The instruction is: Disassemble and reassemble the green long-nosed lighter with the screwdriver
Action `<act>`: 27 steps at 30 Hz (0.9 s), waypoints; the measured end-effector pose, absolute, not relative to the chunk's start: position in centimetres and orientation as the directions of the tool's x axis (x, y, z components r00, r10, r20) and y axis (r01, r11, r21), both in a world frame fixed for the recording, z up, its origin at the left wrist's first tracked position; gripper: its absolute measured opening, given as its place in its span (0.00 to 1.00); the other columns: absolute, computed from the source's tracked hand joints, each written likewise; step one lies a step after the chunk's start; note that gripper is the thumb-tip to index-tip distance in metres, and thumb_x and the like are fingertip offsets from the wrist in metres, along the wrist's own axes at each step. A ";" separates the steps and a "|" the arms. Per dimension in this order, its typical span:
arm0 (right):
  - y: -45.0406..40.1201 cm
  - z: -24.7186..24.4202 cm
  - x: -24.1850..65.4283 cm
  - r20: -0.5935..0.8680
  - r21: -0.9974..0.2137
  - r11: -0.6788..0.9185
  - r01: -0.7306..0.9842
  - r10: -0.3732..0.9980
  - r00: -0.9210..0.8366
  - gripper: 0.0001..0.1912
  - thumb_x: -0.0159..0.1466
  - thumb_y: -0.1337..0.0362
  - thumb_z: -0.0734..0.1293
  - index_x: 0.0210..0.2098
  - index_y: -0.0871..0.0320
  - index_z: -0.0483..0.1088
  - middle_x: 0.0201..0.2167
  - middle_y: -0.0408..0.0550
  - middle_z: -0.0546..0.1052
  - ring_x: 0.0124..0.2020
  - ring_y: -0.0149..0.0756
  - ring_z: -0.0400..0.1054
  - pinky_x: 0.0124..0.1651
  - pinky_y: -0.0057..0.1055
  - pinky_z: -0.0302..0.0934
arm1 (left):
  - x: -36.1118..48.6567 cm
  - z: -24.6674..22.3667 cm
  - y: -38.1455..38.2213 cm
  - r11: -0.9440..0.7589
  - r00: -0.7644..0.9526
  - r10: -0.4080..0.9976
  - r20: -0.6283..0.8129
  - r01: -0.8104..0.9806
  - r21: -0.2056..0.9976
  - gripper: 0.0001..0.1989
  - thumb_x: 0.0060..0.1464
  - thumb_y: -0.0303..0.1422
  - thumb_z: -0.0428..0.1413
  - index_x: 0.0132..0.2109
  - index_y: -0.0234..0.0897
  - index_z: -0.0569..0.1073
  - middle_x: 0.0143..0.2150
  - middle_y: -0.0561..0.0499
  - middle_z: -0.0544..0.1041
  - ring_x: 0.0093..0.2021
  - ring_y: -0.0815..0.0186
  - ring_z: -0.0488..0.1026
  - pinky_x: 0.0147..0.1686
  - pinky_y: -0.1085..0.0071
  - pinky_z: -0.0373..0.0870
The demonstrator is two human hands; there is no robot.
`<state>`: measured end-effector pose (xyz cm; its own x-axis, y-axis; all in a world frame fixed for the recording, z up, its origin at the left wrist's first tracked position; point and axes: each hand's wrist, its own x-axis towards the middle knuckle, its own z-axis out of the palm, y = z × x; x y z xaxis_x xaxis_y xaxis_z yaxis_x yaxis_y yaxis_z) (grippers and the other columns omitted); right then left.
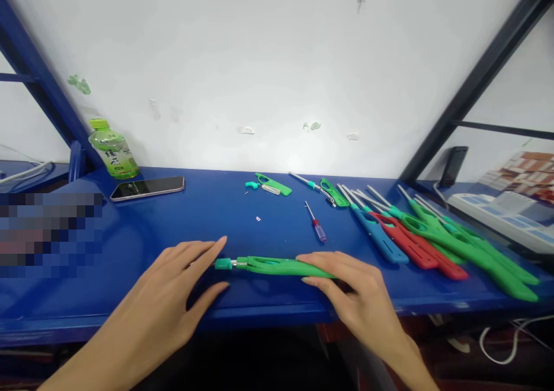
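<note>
A green long-nosed gas lighter (277, 266) lies lengthwise near the table's front edge. My right hand (352, 284) grips the handle's right end, thumb below and fingers on top. At the other end is a teal collar (224, 263), with a short bare metal piece between it and the green body. My left hand (177, 287) spans that end with thumb and forefinger apart on either side of the collar; its fingers are stretched out and hide the rod. Beyond the lighter lies a small screwdriver (319, 230) with a purple-red handle.
Opened lighter parts lie at the back: a green shell (277, 184), a teal trigger (251, 185), a clear tank (270, 190), another green shell (335, 193) and a metal rod (303, 179). Several blue, red (402, 241) and green lighters lie right. A phone (147, 188) and bottle (115, 154) stand left.
</note>
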<state>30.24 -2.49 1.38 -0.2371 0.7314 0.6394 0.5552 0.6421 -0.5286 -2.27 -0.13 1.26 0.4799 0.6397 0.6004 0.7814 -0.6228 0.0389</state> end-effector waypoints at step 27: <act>-2.7 1.2 31.0 0.666 -0.484 0.699 0.527 0.685 -0.295 0.14 0.72 0.68 0.73 0.55 0.46 0.83 0.49 0.40 0.89 0.47 0.38 0.84 0.53 0.31 0.75 | -0.4 1.8 -1.0 -0.745 0.543 0.514 0.664 0.666 0.032 0.11 0.77 0.34 0.54 0.61 0.39 0.76 0.49 0.47 0.83 0.42 0.60 0.81 0.43 0.64 0.77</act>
<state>30.99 -2.72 1.22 -0.2955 0.6845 0.6664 0.5270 0.6986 -0.4839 -0.42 -1.02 1.81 0.5430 0.5140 0.6641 0.6664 -0.7449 0.0316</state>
